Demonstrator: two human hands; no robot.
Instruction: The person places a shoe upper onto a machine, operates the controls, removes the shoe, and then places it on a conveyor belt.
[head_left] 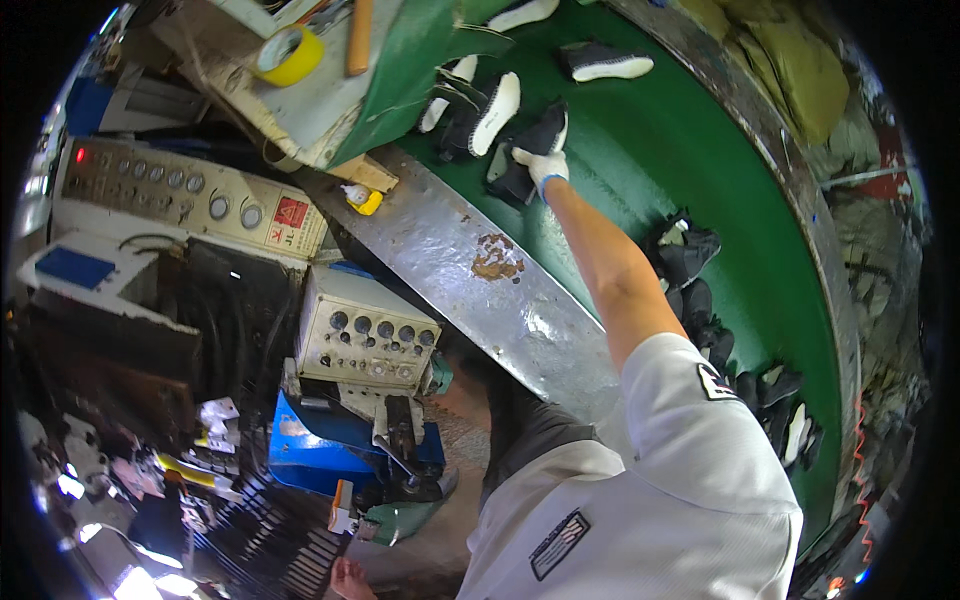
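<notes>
My right hand (541, 166), in a white glove with a blue cuff, reaches out over a green conveyor belt (620, 150). Its fingers are closed on a black shoe (547, 130) with a pale sole edge. Close to it on the left lie another black shoe with a white sole (495, 115) and further dark shoe parts. One more black shoe with a white sole (612, 66) rests farther off on the belt. At the lower edge shows part of my left hand (350, 578), low beside the machine; its grip is unclear.
A metal ledge (530, 310) borders the belt, with a small yellow-and-white bottle (362, 198) on it. Several black shoe uppers (688, 250) lie along the belt's right side. To the left stand a control box (368, 330) with knobs and a gauge panel (150, 185). Yellow tape (289, 55) sits above.
</notes>
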